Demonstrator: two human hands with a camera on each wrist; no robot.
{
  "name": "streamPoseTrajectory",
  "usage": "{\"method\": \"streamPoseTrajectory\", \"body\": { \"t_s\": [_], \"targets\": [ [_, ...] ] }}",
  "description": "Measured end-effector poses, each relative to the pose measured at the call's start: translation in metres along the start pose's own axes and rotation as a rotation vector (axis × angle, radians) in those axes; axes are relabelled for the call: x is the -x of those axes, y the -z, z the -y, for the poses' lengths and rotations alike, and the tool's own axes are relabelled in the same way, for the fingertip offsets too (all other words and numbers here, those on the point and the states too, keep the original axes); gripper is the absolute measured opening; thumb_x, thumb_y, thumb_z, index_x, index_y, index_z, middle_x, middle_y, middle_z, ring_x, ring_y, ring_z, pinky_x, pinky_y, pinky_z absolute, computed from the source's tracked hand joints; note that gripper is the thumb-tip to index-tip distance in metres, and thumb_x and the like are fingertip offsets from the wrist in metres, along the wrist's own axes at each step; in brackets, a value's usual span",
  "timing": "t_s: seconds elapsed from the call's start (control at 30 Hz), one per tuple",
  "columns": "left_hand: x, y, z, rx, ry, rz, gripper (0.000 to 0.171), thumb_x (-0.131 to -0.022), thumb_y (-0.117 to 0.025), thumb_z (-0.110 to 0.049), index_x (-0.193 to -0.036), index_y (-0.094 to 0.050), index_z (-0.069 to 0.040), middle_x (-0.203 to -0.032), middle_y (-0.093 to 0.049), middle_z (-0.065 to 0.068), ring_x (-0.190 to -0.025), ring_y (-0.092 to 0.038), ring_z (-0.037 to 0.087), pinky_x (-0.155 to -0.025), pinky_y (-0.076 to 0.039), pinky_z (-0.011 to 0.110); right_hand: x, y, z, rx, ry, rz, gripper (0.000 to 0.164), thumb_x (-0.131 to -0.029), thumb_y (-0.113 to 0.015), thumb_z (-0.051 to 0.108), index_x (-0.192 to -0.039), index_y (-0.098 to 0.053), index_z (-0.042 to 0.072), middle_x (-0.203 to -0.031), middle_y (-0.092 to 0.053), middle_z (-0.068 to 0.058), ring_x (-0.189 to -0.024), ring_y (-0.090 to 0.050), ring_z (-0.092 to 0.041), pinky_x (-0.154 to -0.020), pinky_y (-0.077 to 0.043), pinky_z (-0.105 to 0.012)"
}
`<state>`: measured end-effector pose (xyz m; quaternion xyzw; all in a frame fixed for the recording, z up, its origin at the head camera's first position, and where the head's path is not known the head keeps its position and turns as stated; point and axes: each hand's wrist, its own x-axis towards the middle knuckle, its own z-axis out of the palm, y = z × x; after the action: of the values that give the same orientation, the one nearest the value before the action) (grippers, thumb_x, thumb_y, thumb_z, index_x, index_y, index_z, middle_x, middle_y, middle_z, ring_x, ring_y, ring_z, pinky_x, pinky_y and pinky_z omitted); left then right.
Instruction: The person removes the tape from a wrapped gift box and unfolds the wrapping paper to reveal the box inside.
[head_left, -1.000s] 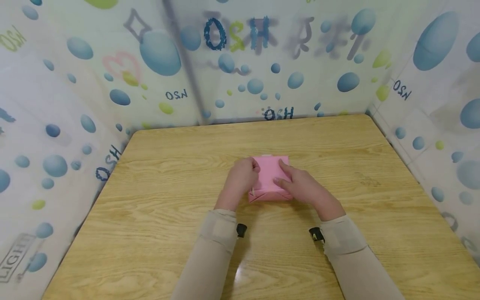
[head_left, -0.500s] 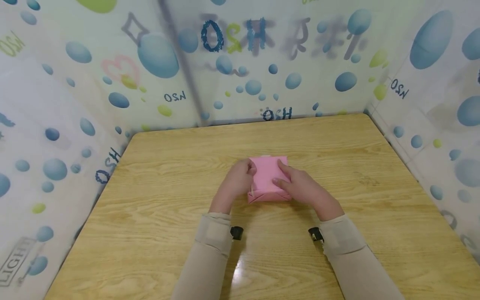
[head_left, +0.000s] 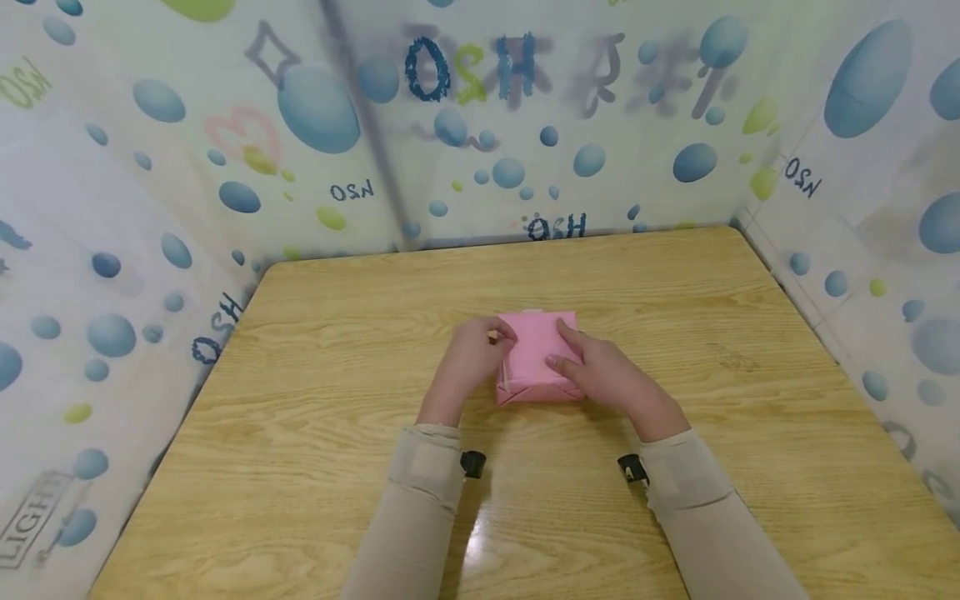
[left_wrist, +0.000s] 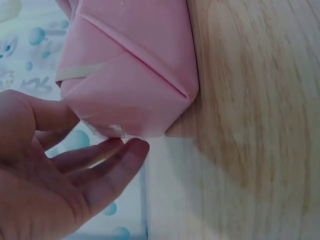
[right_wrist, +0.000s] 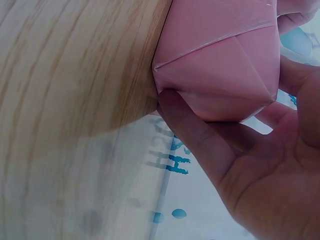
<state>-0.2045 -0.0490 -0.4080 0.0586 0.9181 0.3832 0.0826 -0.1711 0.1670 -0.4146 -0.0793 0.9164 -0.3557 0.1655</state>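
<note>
A small box wrapped in pink paper (head_left: 534, 354) rests on the wooden table, its folded end facing me. My right hand (head_left: 611, 375) grips its right side, thumb on top and the other fingers (right_wrist: 190, 125) down the side. At the left top edge is my left hand (head_left: 471, 354), thumb and index finger close together there. The left wrist view has its other fingers (left_wrist: 117, 172), fairly straight, touching the left side by a whitish patch (left_wrist: 114, 131). A pale strip (left_wrist: 82, 71) runs over the folded end near the top edge.
The wooden table (head_left: 337, 350) reaches to a patterned curtain (head_left: 480, 158) at the back, with more of it on both sides. A small black camera (head_left: 472, 464) sticks out at the left wrist, and another black camera (head_left: 632, 468) at the right.
My left thumb and index finger have loosened from a tighter curl, leaving a gap between them. That hand has shifted slightly left over the second. My right hand and the box stay put.
</note>
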Motion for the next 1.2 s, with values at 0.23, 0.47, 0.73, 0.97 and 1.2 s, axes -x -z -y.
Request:
{"method": "streamPoseTrajectory", "body": {
  "t_s": [0.23,0.47,0.73,0.97,1.2],
  "targets": [
    [0.002,-0.001,-0.001,-0.027,-0.042,0.061,0.013,-0.109,-0.058,-0.011,-0.109,-0.069,-0.005,-0.103,-0.067,0.012,-0.078,-0.057,0.018,-0.065,-0.046,0.026,0.003,0.000,0.003,-0.019,0.021,0.001,0.073,-0.112,-0.053,0.039,-0.170,-0.020,0.009,-0.172,-0.029,-0.025,-0.161,-0.030,-0.041,-0.129,-0.029,-0.060],
    [0.002,0.004,0.007,0.015,-0.099,0.102,0.010,-0.109,-0.056,-0.010,-0.107,-0.065,-0.006,-0.114,-0.064,0.013,-0.091,-0.059,0.022,-0.072,-0.047,0.028,0.002,-0.001,0.000,-0.017,0.012,0.002,0.074,-0.112,-0.052,0.041,-0.170,-0.019,0.011,-0.172,-0.029,-0.024,-0.160,-0.033,-0.039,-0.129,-0.029,-0.060],
    [0.007,0.008,0.014,0.195,-0.068,0.135,0.010,-0.109,-0.053,-0.009,-0.107,-0.063,-0.008,-0.112,-0.062,0.012,-0.088,-0.059,0.019,-0.071,-0.047,0.028,0.000,-0.002,-0.003,-0.005,0.023,-0.011,0.074,-0.112,-0.052,0.042,-0.170,-0.020,0.011,-0.172,-0.031,-0.024,-0.160,-0.033,-0.040,-0.129,-0.029,-0.060],
    [0.008,0.002,0.011,0.120,-0.019,0.102,0.022,-0.105,-0.068,-0.033,-0.106,-0.060,-0.013,-0.111,-0.066,0.009,-0.094,-0.066,0.021,-0.074,-0.052,0.032,0.000,-0.001,-0.005,0.010,0.027,-0.013,0.074,-0.112,-0.052,0.042,-0.170,-0.020,0.011,-0.172,-0.031,-0.024,-0.161,-0.029,-0.042,-0.130,-0.028,-0.060],
    [0.009,-0.008,0.003,0.070,-0.009,-0.006,0.016,-0.103,-0.069,-0.025,-0.107,-0.060,-0.012,-0.085,-0.056,0.004,-0.069,-0.051,0.015,-0.057,-0.041,0.027,0.000,0.000,-0.005,-0.001,0.028,-0.008,0.075,-0.111,-0.053,0.043,-0.171,-0.020,0.012,-0.172,-0.030,-0.024,-0.161,-0.028,-0.042,-0.130,-0.027,-0.061]
  ]
}}
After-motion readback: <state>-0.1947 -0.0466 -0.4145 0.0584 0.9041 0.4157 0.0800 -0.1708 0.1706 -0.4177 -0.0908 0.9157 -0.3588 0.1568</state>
